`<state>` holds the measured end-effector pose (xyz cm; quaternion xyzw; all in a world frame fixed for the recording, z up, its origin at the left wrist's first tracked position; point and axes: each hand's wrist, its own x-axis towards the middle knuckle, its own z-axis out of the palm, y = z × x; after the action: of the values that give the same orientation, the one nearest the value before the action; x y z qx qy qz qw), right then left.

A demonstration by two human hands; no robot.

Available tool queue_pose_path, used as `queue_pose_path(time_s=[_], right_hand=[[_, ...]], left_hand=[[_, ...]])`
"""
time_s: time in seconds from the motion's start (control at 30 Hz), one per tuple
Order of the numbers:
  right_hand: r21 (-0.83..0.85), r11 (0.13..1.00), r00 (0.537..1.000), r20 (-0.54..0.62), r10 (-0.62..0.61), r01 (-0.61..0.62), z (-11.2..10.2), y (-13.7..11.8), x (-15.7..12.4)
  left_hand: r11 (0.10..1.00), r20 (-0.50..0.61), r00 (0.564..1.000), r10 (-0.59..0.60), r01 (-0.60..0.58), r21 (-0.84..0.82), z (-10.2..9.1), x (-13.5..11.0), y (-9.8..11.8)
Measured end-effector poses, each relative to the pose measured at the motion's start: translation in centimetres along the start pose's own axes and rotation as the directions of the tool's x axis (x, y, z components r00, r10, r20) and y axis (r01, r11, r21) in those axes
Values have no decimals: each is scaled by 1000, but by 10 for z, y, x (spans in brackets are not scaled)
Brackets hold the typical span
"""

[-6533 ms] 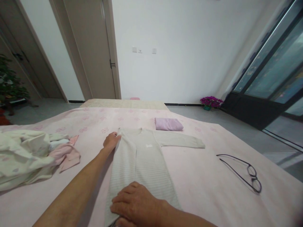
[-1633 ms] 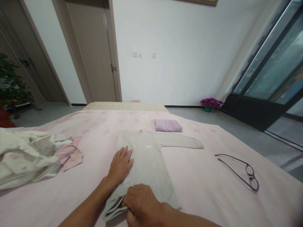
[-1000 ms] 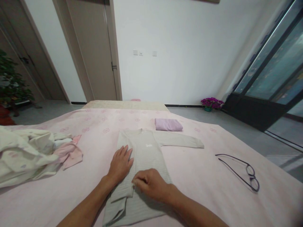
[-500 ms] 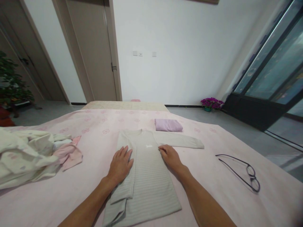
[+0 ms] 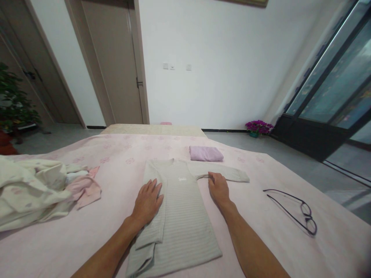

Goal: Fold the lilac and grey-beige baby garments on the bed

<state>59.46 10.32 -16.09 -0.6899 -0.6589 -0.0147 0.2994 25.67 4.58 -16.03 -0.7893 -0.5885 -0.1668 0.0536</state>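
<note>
A pale grey striped long-sleeved shirt (image 5: 185, 216) lies spread on the pink bed cover, its collar away from me. One sleeve is folded down along its left side; the other reaches out to the right. My left hand (image 5: 147, 200) rests flat on the folded left part, fingers stretched out. My right hand (image 5: 218, 189) is at the lower edge of the right sleeve, its fingers curled over the fabric in what looks like a pinch. The fingertips are partly hidden.
Beyond the shirt's collar sits a folded lilac cloth (image 5: 206, 153). Black-framed glasses (image 5: 309, 219) lie to the right on the pink bed cover (image 5: 255, 239). A heap of cream and pink clothes (image 5: 34, 189) is on the left.
My right hand has moved right, from the shirt's side near the armpit out along the right sleeve. My left hand has stayed in place.
</note>
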Motion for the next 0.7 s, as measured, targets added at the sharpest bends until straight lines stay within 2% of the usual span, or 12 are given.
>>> queue_pose_path(time_s=[0.1,0.17,0.3,0.43,0.6,0.7], right_hand=[[-115,993,998,-63,12,-19,1,4,-1],[-177,984,999,-23,29,-32,2,7,-3],[-224,975,994,105,8,15,2,15,-2],[-232,973,996,88,12,9,-1,29,6],[-368,919,986,22,162,-143,-10,61,25],[-445,853,961,-79,267,-273,-16,83,37]], left_hand=[[1000,5,1000,-3,3,-2,-1,0,1],[1000,4,1000,-4,4,-7,0,0,1],[1000,2,1000,2,-2,2,1,0,0],[1000,0,1000,9,-9,16,2,0,-1],[1000,0,1000,13,-13,16,4,1,-1],[1000,-2,1000,6,-6,7,4,1,0]])
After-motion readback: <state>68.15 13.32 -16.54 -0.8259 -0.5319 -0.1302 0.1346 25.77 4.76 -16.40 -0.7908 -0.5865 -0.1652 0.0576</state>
